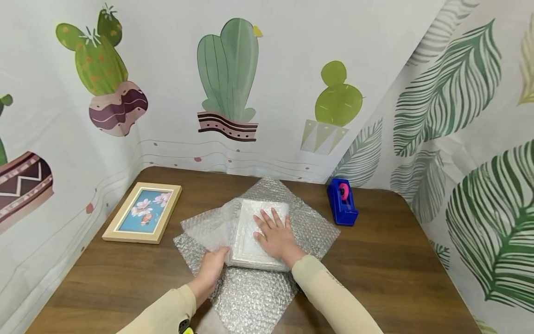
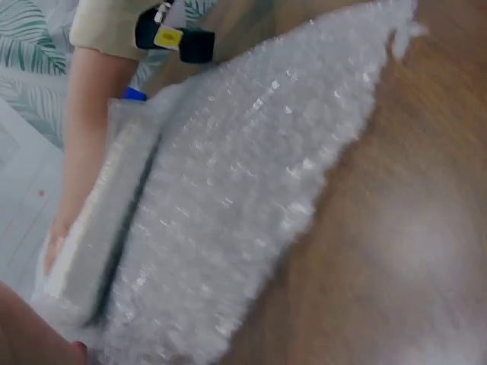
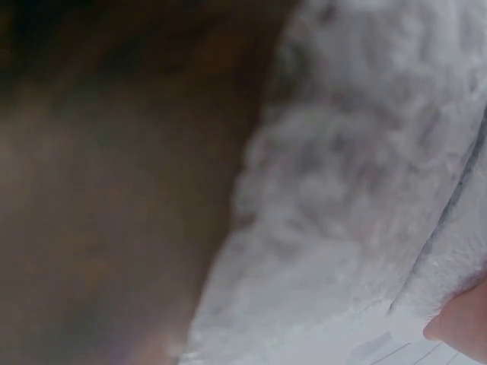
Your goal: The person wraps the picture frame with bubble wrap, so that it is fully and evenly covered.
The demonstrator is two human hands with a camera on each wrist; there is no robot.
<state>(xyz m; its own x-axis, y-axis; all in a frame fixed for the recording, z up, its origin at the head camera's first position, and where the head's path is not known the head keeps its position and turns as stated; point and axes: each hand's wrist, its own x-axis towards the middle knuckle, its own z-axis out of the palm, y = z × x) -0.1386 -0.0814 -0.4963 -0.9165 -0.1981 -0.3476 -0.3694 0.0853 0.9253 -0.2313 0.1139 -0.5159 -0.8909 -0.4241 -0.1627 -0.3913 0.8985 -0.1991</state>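
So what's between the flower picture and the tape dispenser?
The head view shows bubble wrap, with a flat item on it under the right hand.

cream sleeves (image 1: 333,298), one with apparent lettering (image 1: 333,279)

We find part of the wrapped item (image 1: 249,232) hidden beneath the right hand (image 1: 276,236). Lettering (image 1: 333,279) on the right sleeve (image 1: 333,301) is too small for us to read. The left wrist view cuts off the left hand (image 2: 29,334); the right wrist view blurs the bubble wrap (image 3: 335,190).
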